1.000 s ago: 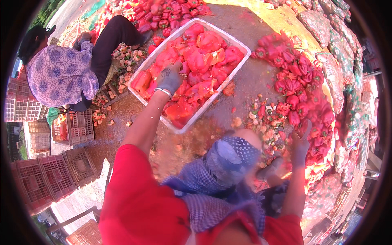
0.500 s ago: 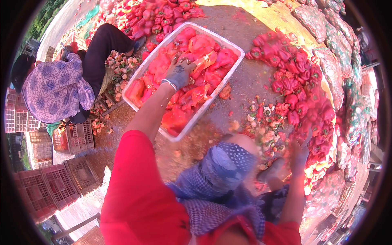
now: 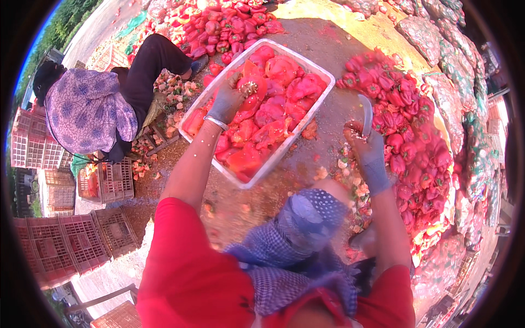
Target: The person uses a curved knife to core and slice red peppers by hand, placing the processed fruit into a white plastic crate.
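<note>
My left hand (image 3: 227, 101), in a grey glove with bare fingertips and a white band at the wrist, is over the left side of a white plastic crate (image 3: 322, 90). Its fingers are closed on a cut red pepper (image 3: 253, 97) with pale seeds at the fingertips. Many opened red pepper pieces (image 3: 281, 68) fill the crate. To the right of the crate, my right hand (image 3: 367, 150), gloved alike, grips a knife (image 3: 365, 113) with a curved blade pointing up. The knife's handle is hidden in the fist.
A heap of whole red peppers (image 3: 399, 115) lies on the right, another pepper heap (image 3: 229, 30) beyond the crate. Cut-off pepper cores (image 3: 350, 169) litter the ground. At left sits a co-worker in a patterned top (image 3: 90, 112), near stacked plastic crates (image 3: 65, 240). Filled net sacks (image 3: 459, 71) line the right.
My left hand has gone from lying spread on the pepper pieces to gripping one, farther left. My right hand has risen with the knife from low right toward the crate.
</note>
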The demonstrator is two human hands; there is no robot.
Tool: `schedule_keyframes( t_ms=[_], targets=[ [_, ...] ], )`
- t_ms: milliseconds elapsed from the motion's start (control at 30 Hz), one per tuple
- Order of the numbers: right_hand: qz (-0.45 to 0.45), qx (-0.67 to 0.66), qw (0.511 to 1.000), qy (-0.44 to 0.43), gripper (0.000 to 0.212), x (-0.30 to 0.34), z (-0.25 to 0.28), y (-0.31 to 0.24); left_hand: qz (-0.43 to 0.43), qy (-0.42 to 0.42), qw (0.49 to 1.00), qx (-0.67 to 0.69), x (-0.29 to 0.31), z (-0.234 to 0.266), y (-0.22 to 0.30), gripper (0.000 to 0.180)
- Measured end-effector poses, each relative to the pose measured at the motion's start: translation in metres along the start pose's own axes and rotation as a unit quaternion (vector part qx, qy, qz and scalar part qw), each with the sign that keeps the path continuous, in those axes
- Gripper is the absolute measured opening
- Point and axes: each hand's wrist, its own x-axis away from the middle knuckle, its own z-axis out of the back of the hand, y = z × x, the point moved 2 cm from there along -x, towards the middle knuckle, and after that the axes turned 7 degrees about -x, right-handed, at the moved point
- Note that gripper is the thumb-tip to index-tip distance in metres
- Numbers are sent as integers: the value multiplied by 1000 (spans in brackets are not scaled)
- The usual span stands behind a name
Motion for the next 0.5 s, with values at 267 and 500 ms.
schedule_keyframes(
  t_ms=[267, 500],
  targets=[
    [210, 129, 953, -176, 64, -6, -98, -74, 8, -149, 988, 37, 67, 6, 67, 42],
    [22, -121, 942, -311, 68, -9, -123, -47, -106, -212, 967, 94, 102, -12, 123, 38]
  ],
)
